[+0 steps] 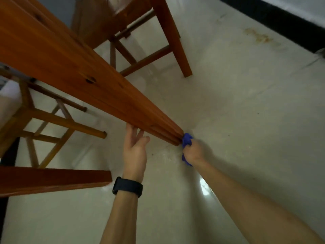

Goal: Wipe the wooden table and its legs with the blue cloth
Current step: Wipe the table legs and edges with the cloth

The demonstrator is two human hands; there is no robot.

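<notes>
Blue cloth (187,140) sits bunched in the right hand (193,152), whose fingers are curled tight round it and press it to the foot of the wooden leg (70,67), right at the floor (228,111). Just left of those fingers, the left hand (134,152) touches the same leg a little higher up, its fingers straight and holding nothing. A black watch (127,187) is on that wrist. Past the left fingers, farther left, stands a chair (52,124).
</notes>
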